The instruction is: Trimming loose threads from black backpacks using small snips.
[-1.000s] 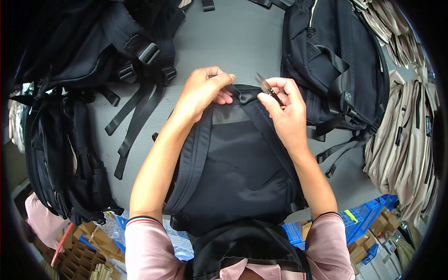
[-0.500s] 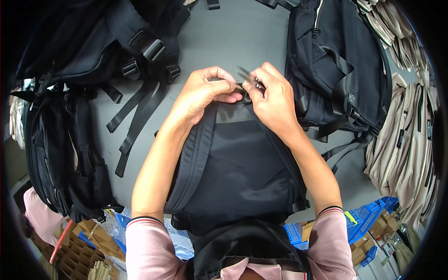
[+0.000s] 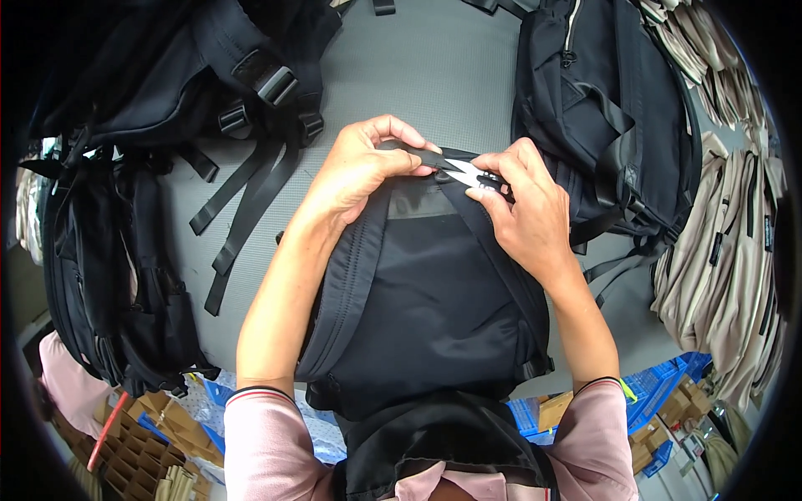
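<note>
A black backpack (image 3: 434, 292) lies in front of me, its two shoulder straps running up to the top. At its top edge my left hand (image 3: 372, 163) pinches the black webbing handle (image 3: 428, 157) between thumb and fingers. My right hand (image 3: 526, 200) is closed around a pair of thread snips (image 3: 464, 173). Their pale pointed blades reach left to the webbing beside my left fingertips. Whether a thread lies between the blades is too small to tell.
Another black backpack (image 3: 597, 117) lies at the right. More black backpacks (image 3: 184, 75) with buckles and loose straps (image 3: 242, 225) fill the left. Beige fabric pieces (image 3: 723, 259) hang in stacks at the far right. Blue crates (image 3: 652, 392) and cardboard boxes (image 3: 159, 417) stand below the grey table (image 3: 418, 67).
My right hand has moved to the right and turned, so the snips' blades now point left at the webbing. My left hand keeps its pinch at nearly the same spot.
</note>
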Demonstrator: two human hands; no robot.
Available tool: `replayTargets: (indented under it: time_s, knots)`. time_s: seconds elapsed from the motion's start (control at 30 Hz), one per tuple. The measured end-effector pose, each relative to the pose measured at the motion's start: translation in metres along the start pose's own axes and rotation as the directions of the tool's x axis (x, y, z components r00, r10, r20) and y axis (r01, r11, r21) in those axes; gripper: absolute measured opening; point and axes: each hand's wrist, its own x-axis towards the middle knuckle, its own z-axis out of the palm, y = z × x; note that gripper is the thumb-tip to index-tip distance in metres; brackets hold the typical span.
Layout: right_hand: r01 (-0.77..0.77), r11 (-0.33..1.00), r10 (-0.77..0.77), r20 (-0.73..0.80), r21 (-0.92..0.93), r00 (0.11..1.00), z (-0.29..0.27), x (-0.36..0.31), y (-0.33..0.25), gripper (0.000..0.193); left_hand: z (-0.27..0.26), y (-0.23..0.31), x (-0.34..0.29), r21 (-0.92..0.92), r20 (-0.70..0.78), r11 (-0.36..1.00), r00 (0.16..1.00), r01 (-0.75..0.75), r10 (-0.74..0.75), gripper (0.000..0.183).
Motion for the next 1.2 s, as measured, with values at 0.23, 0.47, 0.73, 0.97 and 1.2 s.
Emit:
replayTargets:
  time_s: [0.23, 0.47, 0.73, 0.97, 1.2]
  knots:
    - [0.164, 0.983, -0.168, -0.04, -0.088, 0.985, 0.006, 0.005, 0.001, 0.023, 0.0, 0.001, -0.001, -0.011, -0.003, 1.0, 1.0, -0.012, 0.012, 0.014]
    - [0.13, 0.989, -0.133, -0.047, -0.077, 0.99, 0.006, 0.005, 0.0, 0.021, -0.003, -0.002, 0.0, 0.015, 0.001, 1.0, 1.0, -0.016, 0.016, 0.015]
    - [0.203, 0.969, -0.216, -0.083, -0.144, 0.973, 0.009, 0.005, 0.001, 0.02, -0.003, -0.004, 0.001, 0.005, 0.004, 1.0, 1.0, -0.021, 0.021, 0.015]
    - [-0.059, 0.985, 0.04, 0.121, 0.162, 0.992, -0.001, 0.018, 0.004, 0.012, -0.004, -0.007, 0.0, 0.013, 0.022, 0.996, 0.996, -0.091, 0.091, 0.015]
    - [-0.041, 0.986, 0.051, -0.058, 0.16, 0.997, 0.007, 0.003, 0.01, 0.014, -0.003, -0.006, 0.002, -0.009, 0.003, 0.996, 0.996, -0.087, 0.087, 0.017]
